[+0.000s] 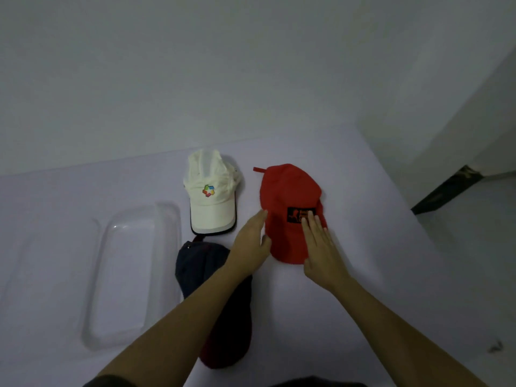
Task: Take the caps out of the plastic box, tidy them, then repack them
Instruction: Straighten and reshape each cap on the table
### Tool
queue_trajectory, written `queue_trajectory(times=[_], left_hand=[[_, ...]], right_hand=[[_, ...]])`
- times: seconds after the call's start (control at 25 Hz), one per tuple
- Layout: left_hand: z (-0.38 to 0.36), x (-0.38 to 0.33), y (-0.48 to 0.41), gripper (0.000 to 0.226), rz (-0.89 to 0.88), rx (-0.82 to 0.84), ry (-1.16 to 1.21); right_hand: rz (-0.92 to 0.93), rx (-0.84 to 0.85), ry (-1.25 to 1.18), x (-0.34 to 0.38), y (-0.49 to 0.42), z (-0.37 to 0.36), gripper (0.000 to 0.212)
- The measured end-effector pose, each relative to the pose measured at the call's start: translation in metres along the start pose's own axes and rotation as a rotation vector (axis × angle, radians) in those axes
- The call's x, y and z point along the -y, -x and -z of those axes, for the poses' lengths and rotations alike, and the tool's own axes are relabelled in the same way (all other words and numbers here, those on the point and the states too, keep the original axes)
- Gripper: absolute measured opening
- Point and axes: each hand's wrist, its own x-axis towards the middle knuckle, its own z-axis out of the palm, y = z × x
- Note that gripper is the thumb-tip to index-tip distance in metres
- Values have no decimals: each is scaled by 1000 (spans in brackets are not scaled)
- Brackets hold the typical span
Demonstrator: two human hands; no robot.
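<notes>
A red cap (287,196) with a black patch lies flat on the white table, brim toward me. My right hand (321,247) rests flat on its brim, fingers spread. My left hand (252,241) touches the cap's left edge with straight fingers. A white cap (210,194) with a coloured logo lies to the left of the red one. A dark navy cap (215,297) with a dark red brim lies near me, partly hidden under my left forearm. The clear plastic box (167,219) stands empty at the left.
A clear flat lid (42,263) lies left of the box. The table's right edge (418,219) runs diagonally, with floor and a dark strip beyond. A wall stands behind the table.
</notes>
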Motion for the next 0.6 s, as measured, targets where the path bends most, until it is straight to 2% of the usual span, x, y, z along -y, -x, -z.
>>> queue_trajectory(times=[0.24,0.4,0.52,0.6], left_hand=[[-72,5,5,76,79,247,-247],[-92,4,-4,86,318,226,-109],[-101,9,-5,93,376,249,-89],[-100,10,-4,96,354,269,-117]], right_hand=[[-57,219,-31,-54,5,6,102],[-75,366,-155,-57,-3,-13,117],[-142,269,-190,-53,-3,-25,108],[-196,168,-176,-49,-7,-33,89]])
